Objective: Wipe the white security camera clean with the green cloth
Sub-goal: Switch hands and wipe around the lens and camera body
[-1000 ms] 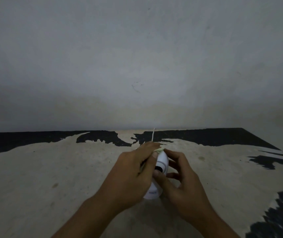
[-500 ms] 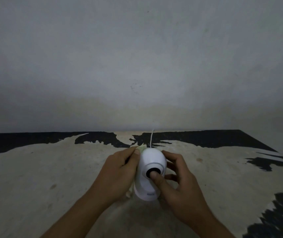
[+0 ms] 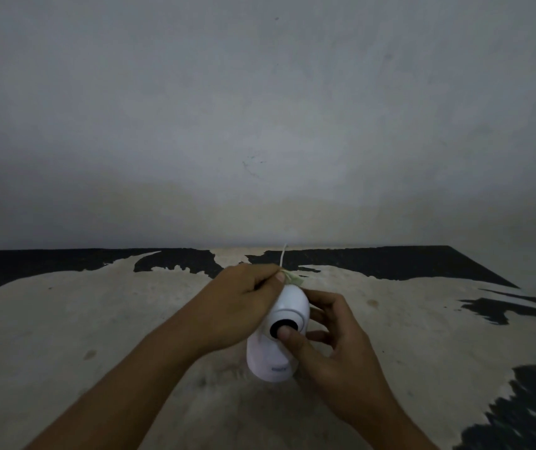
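Observation:
The white security camera (image 3: 287,311) stands on the worn table (image 3: 97,319), its round black lens facing me. My left hand (image 3: 237,306) presses the green cloth (image 3: 292,278) against the top left of the camera's head; only a pale green corner shows past my fingers. My right hand (image 3: 334,345) grips the camera from the right, thumb resting on the lens. A thin white cable (image 3: 282,256) runs from behind the camera toward the wall.
The table has peeling beige patches over black, and its far edge meets a plain grey wall (image 3: 260,125). The table's right corner (image 3: 448,246) lies at the back right. The scene is dim.
My left hand slid the cloth from the camera's front to its left side, uncovering the lens, then up to the top. The right thumb stayed by the lens.

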Demonstrator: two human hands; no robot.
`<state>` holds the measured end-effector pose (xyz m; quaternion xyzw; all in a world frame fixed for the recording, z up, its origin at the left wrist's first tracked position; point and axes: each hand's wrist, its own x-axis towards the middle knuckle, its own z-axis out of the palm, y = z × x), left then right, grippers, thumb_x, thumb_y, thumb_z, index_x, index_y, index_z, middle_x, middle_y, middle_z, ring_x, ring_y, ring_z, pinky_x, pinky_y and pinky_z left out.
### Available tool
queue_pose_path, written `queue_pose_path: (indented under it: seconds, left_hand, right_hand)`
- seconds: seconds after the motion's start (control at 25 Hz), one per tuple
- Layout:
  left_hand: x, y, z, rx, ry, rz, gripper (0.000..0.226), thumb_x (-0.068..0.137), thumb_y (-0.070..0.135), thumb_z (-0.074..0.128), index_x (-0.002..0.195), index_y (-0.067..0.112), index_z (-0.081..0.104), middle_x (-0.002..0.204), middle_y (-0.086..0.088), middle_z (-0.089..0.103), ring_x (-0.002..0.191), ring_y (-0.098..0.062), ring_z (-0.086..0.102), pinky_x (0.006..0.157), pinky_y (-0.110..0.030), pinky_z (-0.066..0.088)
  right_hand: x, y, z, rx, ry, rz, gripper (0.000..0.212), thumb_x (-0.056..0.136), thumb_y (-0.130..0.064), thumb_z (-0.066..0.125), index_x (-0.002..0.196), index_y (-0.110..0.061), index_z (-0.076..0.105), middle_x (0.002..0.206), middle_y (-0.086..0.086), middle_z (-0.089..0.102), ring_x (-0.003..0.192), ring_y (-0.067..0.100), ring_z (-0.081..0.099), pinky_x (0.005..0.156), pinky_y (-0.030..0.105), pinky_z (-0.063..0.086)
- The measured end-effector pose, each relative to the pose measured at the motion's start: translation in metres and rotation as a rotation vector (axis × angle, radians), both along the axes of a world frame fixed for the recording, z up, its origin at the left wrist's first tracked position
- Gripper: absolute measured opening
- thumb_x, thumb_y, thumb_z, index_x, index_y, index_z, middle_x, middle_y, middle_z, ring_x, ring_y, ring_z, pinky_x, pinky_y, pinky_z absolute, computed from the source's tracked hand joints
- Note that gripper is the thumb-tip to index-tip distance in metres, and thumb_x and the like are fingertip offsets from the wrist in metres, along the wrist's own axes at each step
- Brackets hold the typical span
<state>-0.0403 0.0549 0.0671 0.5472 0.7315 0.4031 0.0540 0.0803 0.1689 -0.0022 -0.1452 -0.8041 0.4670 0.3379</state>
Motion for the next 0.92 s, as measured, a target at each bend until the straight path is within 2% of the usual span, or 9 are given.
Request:
queue_pose_path:
  seconds: [0.12,0.2,0.28,0.32,0.4,0.52,0.68,0.8,0.92]
  left_hand:
    - [0.005,0.002,0.001,-0.027,0.105,-0.111,0.029,0.094,0.032,0.035,0.105,0.026,0.061,0.096,0.005,0.068,0.085,-0.005,0.060,0.077,-0.026,0.050]
    - [0.006,0.001,-0.003,-0.011,0.118,-0.108,0.030,0.094,0.032,0.034,0.115,0.030,0.055,0.111,0.006,0.065,0.095,-0.006,0.059,0.085,-0.030,0.050]
    - [0.004,-0.001,-0.008,0.014,0.136,-0.057,0.033,0.094,0.034,0.034,0.123,0.034,0.050,0.125,0.011,0.058,0.106,0.001,0.053,0.093,-0.022,0.046]
    - [0.004,-0.003,-0.011,0.021,0.166,-0.062,0.035,0.094,0.035,0.034,0.126,0.036,0.046,0.131,0.016,0.051,0.115,0.005,0.046,0.099,-0.017,0.039]
    - [0.006,-0.005,-0.017,0.029,0.207,-0.084,0.038,0.093,0.037,0.033,0.130,0.037,0.041,0.136,0.023,0.041,0.124,0.012,0.032,0.105,-0.013,0.027]
    - [0.004,-0.008,-0.025,0.061,0.228,-0.001,0.041,0.092,0.042,0.030,0.133,0.039,0.034,0.140,0.021,0.037,0.123,0.013,0.029,0.105,-0.010,0.026]
    - [0.007,-0.013,-0.032,-0.031,0.440,-0.073,0.048,0.090,0.048,0.022,0.137,0.042,0.019,0.143,0.031,0.011,0.132,0.016,0.002,0.109,-0.009,0.007]
    - [0.010,-0.020,-0.036,0.094,0.240,0.008,0.045,0.091,0.041,0.030,0.136,0.041,0.024,0.143,0.023,0.026,0.129,0.016,0.018,0.108,-0.008,0.017]
    - [0.017,-0.025,-0.047,0.184,0.095,0.104,0.047,0.092,0.033,0.037,0.138,0.034,0.025,0.138,0.009,0.045,0.118,0.006,0.045,0.094,-0.002,0.032]
  right_hand:
    - [0.000,-0.001,0.002,0.005,0.004,0.007,0.057,0.063,-0.071,0.065,0.112,-0.047,0.047,0.114,-0.041,0.054,0.106,-0.010,0.055,0.084,0.026,0.053]
    - [0.000,-0.002,0.002,-0.007,0.003,0.004,0.058,0.063,-0.066,0.066,0.113,-0.044,0.047,0.113,-0.039,0.056,0.105,-0.012,0.054,0.083,0.022,0.051]
    - [0.001,-0.003,0.002,-0.019,0.003,-0.008,0.062,0.063,-0.067,0.067,0.116,-0.041,0.048,0.112,-0.034,0.058,0.105,-0.012,0.054,0.082,0.019,0.050]
    - [0.001,-0.003,0.002,-0.023,0.005,-0.008,0.062,0.063,-0.067,0.068,0.116,-0.040,0.049,0.113,-0.033,0.059,0.105,-0.011,0.054,0.080,0.017,0.049]
    - [0.001,-0.002,0.002,-0.043,0.011,-0.005,0.062,0.062,-0.063,0.070,0.116,-0.038,0.050,0.113,-0.029,0.060,0.105,-0.010,0.055,0.079,0.017,0.049]
    - [0.002,-0.002,0.003,-0.049,0.003,-0.004,0.065,0.059,-0.063,0.068,0.116,-0.036,0.052,0.114,-0.025,0.061,0.105,-0.007,0.057,0.082,0.022,0.052]
    - [0.003,-0.005,0.006,-0.046,0.000,0.007,0.060,0.059,-0.064,0.066,0.112,-0.040,0.052,0.114,-0.025,0.061,0.104,-0.008,0.056,0.081,0.018,0.050]
    - [0.004,-0.006,0.007,-0.039,-0.008,-0.017,0.060,0.061,-0.061,0.067,0.114,-0.038,0.052,0.115,-0.024,0.061,0.106,-0.007,0.056,0.084,0.025,0.052]
    - [0.004,-0.007,0.008,-0.031,-0.010,-0.034,0.060,0.062,-0.059,0.068,0.115,-0.037,0.051,0.115,-0.025,0.060,0.106,-0.007,0.055,0.084,0.028,0.054]
